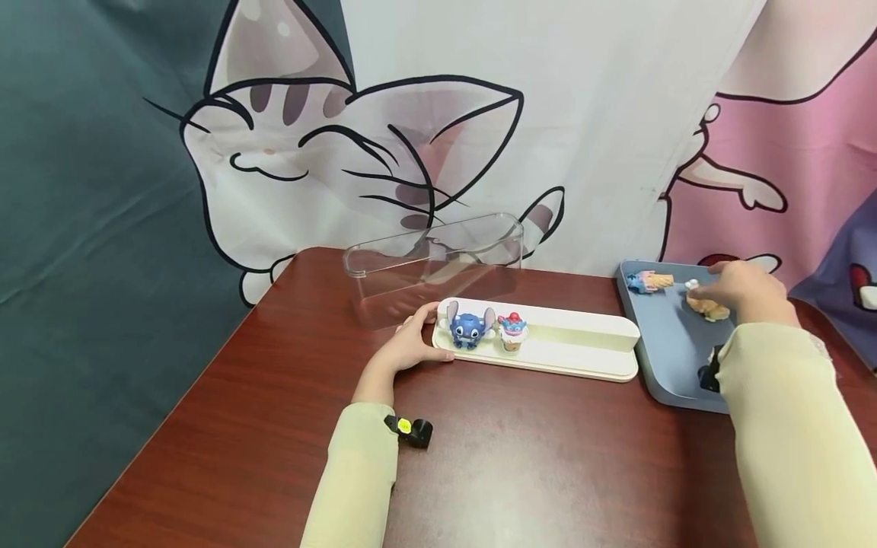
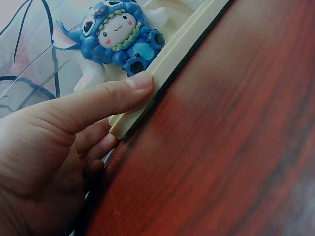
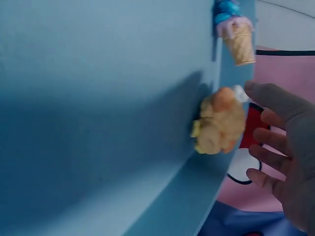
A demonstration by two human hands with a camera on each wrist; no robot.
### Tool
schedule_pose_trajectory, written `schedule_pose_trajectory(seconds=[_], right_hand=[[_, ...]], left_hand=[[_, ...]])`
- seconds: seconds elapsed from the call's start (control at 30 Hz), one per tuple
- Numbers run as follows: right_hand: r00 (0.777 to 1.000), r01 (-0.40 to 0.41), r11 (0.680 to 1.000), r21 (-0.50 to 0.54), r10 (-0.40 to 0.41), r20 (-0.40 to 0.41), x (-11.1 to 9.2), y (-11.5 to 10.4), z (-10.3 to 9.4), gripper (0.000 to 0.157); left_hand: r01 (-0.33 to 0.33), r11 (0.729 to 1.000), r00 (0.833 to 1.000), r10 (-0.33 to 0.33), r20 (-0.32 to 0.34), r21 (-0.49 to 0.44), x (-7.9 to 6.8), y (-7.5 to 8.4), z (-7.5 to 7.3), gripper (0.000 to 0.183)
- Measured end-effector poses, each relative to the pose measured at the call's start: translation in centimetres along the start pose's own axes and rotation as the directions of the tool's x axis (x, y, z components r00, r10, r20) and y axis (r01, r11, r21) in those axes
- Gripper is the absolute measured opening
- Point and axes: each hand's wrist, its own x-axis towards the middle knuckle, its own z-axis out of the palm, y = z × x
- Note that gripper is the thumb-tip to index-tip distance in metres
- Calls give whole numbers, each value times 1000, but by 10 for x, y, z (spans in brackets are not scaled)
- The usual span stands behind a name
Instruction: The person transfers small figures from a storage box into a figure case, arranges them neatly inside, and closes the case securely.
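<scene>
My left hand (image 1: 406, 344) grips the left end of a cream stepped display base (image 1: 582, 352), thumb along the front edge and fingers around the end. On the base sit a blue big-eared figurine (image 1: 469, 329) and, beside it, a small cupcake figurine (image 1: 512, 332). Over the far right of a blue-grey tray (image 1: 674, 335), my right hand (image 1: 743, 289) has its fingers apart and loosely bent. Its index fingertip is right by the white top of a yellow-orange figurine (image 3: 221, 120) lying in the tray. An ice-cream-cone figurine (image 1: 649, 281) lies in the tray's far left corner.
A clear plastic cover (image 1: 438, 266) stands behind the base on the brown table (image 1: 521, 457). Cartoon-printed cloth (image 1: 589, 114) hangs along the table's back edge. The tray's raised rim adjoins the right end of the base.
</scene>
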Motion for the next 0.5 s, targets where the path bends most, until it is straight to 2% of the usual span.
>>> schedule_pose_trajectory(seconds=[0.27, 0.5], right_hand=[[998, -30, 999, -11, 30, 57, -3, 4, 13, 94], [997, -59, 998, 19, 58, 52, 0, 9, 19, 72]], left_hand=[[-11, 1000, 1000, 11, 1, -3, 0, 0, 2, 92], [-21, 1000, 1000, 21, 0, -2, 0, 2, 2, 91]])
